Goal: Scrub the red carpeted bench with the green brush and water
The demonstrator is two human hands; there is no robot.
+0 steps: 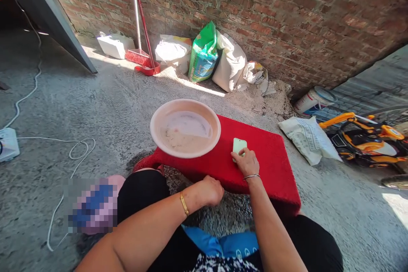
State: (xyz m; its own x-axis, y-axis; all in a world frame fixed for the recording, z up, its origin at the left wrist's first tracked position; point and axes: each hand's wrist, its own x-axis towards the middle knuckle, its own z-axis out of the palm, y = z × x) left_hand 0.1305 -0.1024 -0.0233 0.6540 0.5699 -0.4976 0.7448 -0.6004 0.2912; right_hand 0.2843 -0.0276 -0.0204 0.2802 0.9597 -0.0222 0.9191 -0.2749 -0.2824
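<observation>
A red, plush-looking cloth [267,148] lies over a low, bench-like shape in front of me. On its right half my right hand [247,162] is closed around the near end of a pale green block [239,144] with rounded corners; whether it is soap or a brush I cannot tell. My left hand [211,190] is curled by the cloth's near edge, its fingertips hidden, so anything inside does not show. A pale pink basin [153,129] with cloudy water rests over the cloth's left end, beyond my left hand.
Along the brick wall stand a red broom [138,57], a red dustpan [149,69], a green bag [204,53] and a white sack [230,63]. A white cable [72,157] loops over the floor at left. A yellow-black toy vehicle [366,136] stands at right.
</observation>
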